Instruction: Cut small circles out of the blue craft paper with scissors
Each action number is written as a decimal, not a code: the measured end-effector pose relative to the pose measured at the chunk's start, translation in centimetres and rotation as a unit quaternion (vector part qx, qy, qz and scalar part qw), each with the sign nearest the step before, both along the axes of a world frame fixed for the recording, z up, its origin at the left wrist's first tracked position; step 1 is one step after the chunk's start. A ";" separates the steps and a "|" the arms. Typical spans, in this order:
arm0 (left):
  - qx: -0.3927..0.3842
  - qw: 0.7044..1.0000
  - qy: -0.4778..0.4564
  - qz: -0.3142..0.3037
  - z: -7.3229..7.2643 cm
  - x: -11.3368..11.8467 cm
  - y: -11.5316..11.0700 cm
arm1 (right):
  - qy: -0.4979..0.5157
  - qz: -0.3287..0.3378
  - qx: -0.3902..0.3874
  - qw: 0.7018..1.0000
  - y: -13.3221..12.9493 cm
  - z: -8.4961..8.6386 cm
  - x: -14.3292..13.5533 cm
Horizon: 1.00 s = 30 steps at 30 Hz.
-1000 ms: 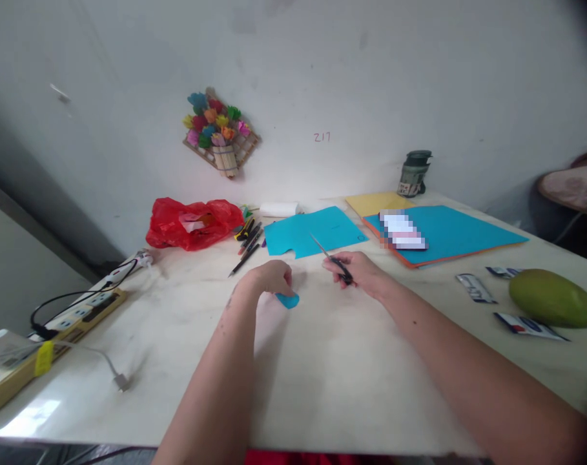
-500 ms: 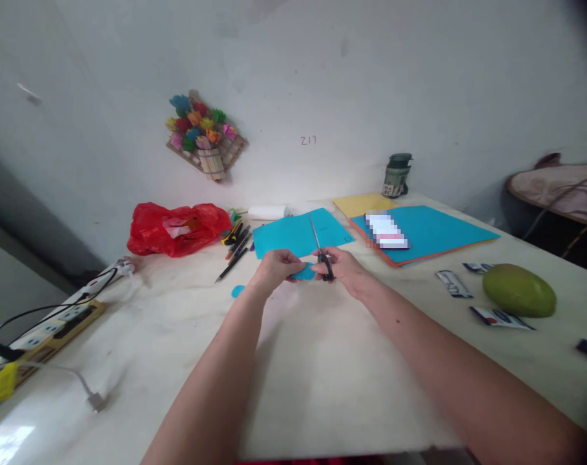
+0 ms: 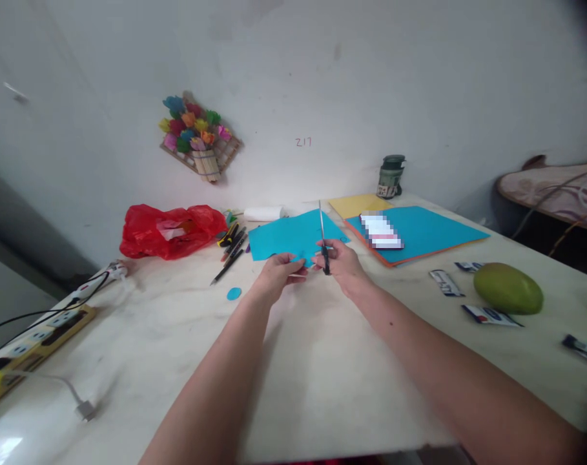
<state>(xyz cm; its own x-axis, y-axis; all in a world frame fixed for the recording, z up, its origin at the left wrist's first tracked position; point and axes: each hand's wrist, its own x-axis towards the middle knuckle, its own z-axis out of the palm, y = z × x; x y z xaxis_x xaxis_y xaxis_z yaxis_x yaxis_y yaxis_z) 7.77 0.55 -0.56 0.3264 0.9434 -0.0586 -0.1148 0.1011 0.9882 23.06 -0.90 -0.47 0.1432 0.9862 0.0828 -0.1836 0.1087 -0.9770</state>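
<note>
My left hand (image 3: 282, 276) is closed, its thumb and fingers pinching a small piece of blue paper at the middle of the table. Close beside it on the right, my right hand (image 3: 340, 265) holds black-handled scissors (image 3: 325, 253), their blades pointing up and away. The fingertips of my right hand are by the small blue piece too; whether they touch it is hard to tell. Just behind both hands lies a larger blue sheet (image 3: 288, 234). A small blue paper disc (image 3: 234, 294) lies on the table left of my left hand.
Pens (image 3: 228, 266) and a red plastic bag (image 3: 172, 231) are at the back left, a power strip (image 3: 46, 339) at the left. To the right are stacked blue sheets (image 3: 433, 223) with a phone (image 3: 381, 230), small packets (image 3: 445, 283) and a green fruit (image 3: 508, 288).
The small blue piece has turned and shows less of its face. The scissors have swung more upright. The whole view has shifted slightly.
</note>
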 end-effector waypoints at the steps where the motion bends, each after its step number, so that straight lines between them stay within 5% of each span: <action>1: 0.009 1.000 -0.011 0.008 -0.2 0.1 0.1 | 0.001 0.001 0.003 1.000 0.0 0.0 -0.1; 7: 0.034 0.998 -0.052 0.013 -0.1 -0.3 0.4 | -0.021 0.019 -0.008 1.000 0.0 -0.2 0.2; 12: 0.034 0.998 -0.004 -0.055 0.5 -1.1 0.2 | -0.022 0.013 0.008 1.000 0.5 0.0 1.4; 22: 0.006 0.985 0.078 -0.154 0.5 -1.3 0.0 | -0.061 0.125 -0.019 0.990 0.1 0.1 1.6; 30: -0.014 0.997 0.021 -0.073 -0.3 -0.8 0.2 | -0.039 0.058 0.008 0.997 -0.1 0.1 0.7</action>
<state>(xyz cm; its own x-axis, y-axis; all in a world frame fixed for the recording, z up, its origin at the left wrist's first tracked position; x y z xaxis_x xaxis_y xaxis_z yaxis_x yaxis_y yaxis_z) 6.99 0.77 -0.89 0.4577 0.8834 -0.1007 -0.0555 0.1415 0.9884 23.81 -0.97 -0.41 0.0196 0.9942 0.1061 -0.1185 0.1077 -0.9871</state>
